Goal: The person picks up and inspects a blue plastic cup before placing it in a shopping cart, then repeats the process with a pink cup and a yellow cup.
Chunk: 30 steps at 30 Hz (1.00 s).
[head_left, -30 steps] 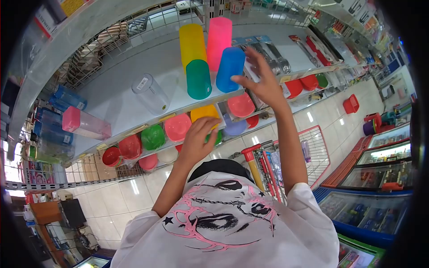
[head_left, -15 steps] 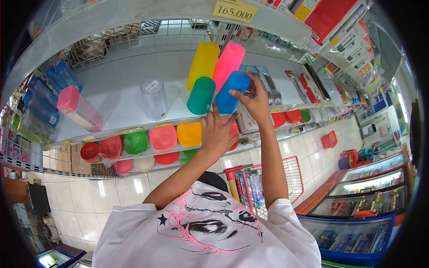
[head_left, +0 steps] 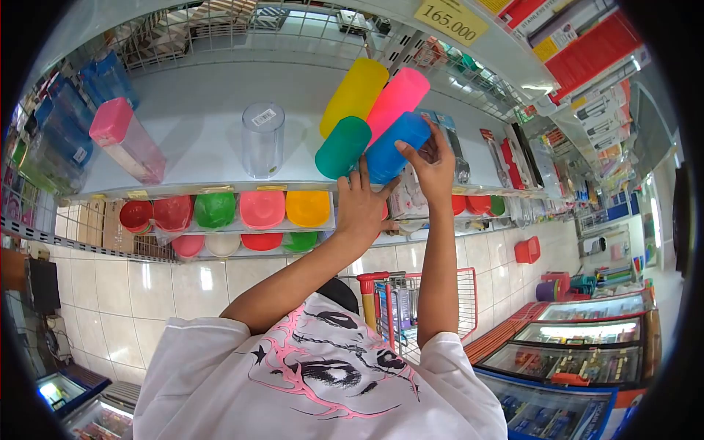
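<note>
My right hand (head_left: 435, 167) grips the blue plastic tumbler (head_left: 396, 150) near its top, thumb on the near side and fingers round the far side. Its base is low by the shelf's front edge. My left hand (head_left: 359, 213) has its fingers spread, with the fingertips at the lower ends of the blue tumbler and the green tumbler (head_left: 343, 147); it holds nothing. Behind these two stand a yellow tumbler (head_left: 357, 95) and a pink tumbler (head_left: 400, 103), close together. To the left, a clear tumbler (head_left: 262, 147) with a barcode label stands alone on the shelf (head_left: 202, 125).
A pink-lidded container (head_left: 126, 139) and blue bottles (head_left: 66, 110) stand at the left of the shelf. Packaged utensils (head_left: 458, 147) lie at the right. Below are several coloured bowls (head_left: 262, 209). A shopping cart (head_left: 411, 301) stands beside me, with freezers (head_left: 572, 352) at lower right.
The view has shifted and tilted slightly, so the shelf and tumblers appear turned. Both hands keep nearly the same place at the tumblers, the right one still holding the blue tumbler.
</note>
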Motion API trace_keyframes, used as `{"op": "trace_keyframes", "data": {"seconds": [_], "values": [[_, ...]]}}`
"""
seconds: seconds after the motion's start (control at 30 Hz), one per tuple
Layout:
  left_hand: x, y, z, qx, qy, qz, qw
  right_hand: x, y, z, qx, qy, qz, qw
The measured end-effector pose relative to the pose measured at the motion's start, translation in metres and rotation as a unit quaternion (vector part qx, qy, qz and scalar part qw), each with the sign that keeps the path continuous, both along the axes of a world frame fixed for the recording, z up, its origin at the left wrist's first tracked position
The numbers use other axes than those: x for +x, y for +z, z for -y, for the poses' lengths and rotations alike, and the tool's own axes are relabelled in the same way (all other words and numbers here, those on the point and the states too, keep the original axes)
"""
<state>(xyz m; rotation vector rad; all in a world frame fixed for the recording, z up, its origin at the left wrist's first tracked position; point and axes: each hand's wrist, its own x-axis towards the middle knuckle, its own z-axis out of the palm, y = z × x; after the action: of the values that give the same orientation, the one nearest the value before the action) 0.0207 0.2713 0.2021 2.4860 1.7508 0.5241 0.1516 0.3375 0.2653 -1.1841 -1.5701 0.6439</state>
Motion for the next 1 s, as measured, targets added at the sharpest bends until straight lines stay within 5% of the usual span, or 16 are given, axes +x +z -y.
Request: {"op": "trace_keyframes", "data": {"seconds": [0.7, 0.77, 1.0], "values": [[-0.002, -0.013, 0.003, 0.034, -0.009, 0.014, 0.999, -0.001, 0.004, 0.005, 0.043, -0.015, 0.045, 0.998], [-0.001, -0.013, 0.003, 0.022, -0.012, 0.019, 1.0, -0.002, 0.015, 0.007, 0.069, -0.015, -0.048, 0.996], [-0.001, -0.01, 0.002, 0.016, -0.007, 0.027, 0.999, 0.029, 0.078, 0.007, 0.124, -0.048, -0.088, 0.987]]}}
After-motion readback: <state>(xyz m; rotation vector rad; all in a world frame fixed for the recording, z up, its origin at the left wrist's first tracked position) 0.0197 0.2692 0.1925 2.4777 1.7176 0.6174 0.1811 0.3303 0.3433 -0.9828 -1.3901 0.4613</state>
